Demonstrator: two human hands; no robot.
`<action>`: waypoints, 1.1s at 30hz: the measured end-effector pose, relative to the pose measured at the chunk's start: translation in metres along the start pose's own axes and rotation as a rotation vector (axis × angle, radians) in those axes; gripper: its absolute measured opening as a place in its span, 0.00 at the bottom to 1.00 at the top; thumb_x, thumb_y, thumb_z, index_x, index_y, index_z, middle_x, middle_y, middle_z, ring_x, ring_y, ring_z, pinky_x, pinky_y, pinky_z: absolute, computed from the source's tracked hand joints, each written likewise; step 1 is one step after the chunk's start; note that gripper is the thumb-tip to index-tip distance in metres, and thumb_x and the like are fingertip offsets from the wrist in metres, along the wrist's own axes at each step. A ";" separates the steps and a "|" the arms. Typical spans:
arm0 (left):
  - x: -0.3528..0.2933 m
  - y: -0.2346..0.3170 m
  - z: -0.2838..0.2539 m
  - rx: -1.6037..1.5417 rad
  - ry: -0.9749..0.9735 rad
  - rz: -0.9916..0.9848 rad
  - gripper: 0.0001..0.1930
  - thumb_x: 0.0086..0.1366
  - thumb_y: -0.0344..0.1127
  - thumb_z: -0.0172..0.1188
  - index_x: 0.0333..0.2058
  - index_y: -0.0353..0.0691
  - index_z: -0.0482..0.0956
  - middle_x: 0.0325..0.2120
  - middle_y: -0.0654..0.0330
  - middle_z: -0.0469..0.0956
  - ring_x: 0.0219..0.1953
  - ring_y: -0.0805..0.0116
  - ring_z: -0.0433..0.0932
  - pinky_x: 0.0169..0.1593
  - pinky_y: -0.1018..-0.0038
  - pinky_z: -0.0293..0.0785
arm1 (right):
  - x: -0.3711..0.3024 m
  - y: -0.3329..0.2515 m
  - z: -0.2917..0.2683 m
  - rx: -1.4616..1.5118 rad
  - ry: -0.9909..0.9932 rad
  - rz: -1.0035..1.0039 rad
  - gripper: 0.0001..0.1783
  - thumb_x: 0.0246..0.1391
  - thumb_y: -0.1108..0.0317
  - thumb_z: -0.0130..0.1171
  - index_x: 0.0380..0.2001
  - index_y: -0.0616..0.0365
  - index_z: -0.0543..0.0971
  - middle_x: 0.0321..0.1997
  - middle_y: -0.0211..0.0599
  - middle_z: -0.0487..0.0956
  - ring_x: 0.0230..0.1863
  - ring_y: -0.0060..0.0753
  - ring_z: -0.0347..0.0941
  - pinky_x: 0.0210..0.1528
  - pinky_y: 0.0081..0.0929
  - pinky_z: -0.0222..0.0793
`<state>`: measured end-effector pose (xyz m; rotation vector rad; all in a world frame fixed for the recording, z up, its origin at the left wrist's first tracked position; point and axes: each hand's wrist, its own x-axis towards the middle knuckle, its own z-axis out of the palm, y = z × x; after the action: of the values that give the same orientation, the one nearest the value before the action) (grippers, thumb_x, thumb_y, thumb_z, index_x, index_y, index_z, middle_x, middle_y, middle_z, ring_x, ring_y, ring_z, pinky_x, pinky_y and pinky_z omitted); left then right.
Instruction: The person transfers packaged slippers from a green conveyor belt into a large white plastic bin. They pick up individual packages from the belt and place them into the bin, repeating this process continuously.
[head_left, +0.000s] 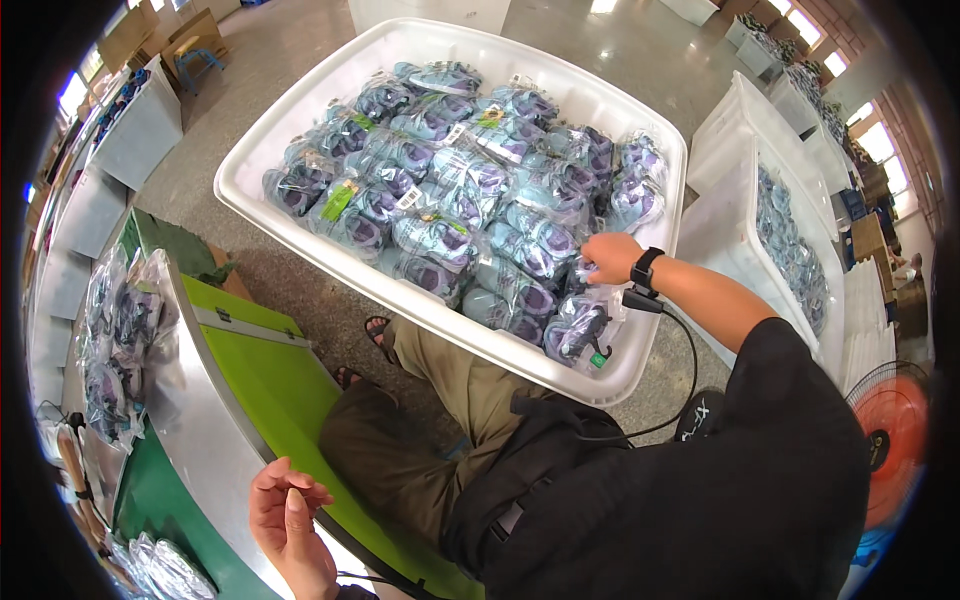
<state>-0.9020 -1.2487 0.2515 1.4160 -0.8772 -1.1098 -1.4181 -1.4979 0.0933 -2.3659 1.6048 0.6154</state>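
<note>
Many clear plastic bags of blue-and-purple shoes (pixel 470 185) lie piled in a large white tub (pixel 450 338) in front of me. My right hand (pixel 610 258) reaches over the tub's right side, fingers curled down and closed at the plastic of a bagged pair of shoes (pixel 575 328). That bag has a black hook and a green tag at its near end; my fingertips are partly hidden. My left hand (pixel 290 515) is raised over the metal edge of the bench at lower left, loosely curled with nothing in it.
More bagged shoes (pixel 120 345) sit on the bench (pixel 205 425), which has a bright green side panel (pixel 245 340). White bins (pixel 750 215) with shoes stand at right. An orange fan (pixel 888 440) is at far right. A black cable (pixel 693 375) hangs from my right wrist.
</note>
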 end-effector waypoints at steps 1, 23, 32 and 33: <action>0.000 0.001 0.002 0.005 -0.006 0.007 0.15 0.75 0.36 0.54 0.54 0.35 0.73 0.39 0.62 0.76 0.36 0.74 0.76 0.42 0.76 0.74 | 0.003 0.003 0.007 -0.018 -0.056 0.034 0.20 0.46 0.53 0.72 0.38 0.56 0.85 0.38 0.42 0.84 0.43 0.50 0.81 0.45 0.43 0.78; 0.022 -0.003 0.056 0.092 -0.150 -0.059 0.17 0.71 0.37 0.61 0.53 0.34 0.74 0.36 0.61 0.77 0.36 0.71 0.77 0.43 0.73 0.76 | -0.020 0.134 -0.017 0.153 0.061 0.068 0.13 0.43 0.70 0.67 0.36 0.55 0.84 0.37 0.44 0.82 0.43 0.47 0.80 0.45 0.42 0.73; 0.024 -0.005 0.073 0.078 -0.195 -0.095 0.17 0.71 0.36 0.62 0.53 0.32 0.74 0.36 0.60 0.77 0.36 0.69 0.77 0.42 0.72 0.76 | -0.029 0.015 0.006 -0.130 0.284 -0.249 0.26 0.41 0.76 0.65 0.48 0.48 0.81 0.56 0.38 0.77 0.67 0.45 0.67 0.66 0.49 0.60; 0.024 -0.006 0.072 0.073 -0.198 -0.091 0.17 0.71 0.36 0.62 0.53 0.32 0.74 0.36 0.60 0.77 0.36 0.69 0.77 0.42 0.72 0.76 | -0.029 0.016 0.008 -0.136 0.201 -0.229 0.26 0.41 0.75 0.66 0.48 0.47 0.81 0.56 0.38 0.76 0.68 0.45 0.65 0.68 0.53 0.56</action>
<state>-0.9636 -1.2921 0.2428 1.4338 -1.0106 -1.3155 -1.4437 -1.4763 0.1004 -2.7380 1.3729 0.4667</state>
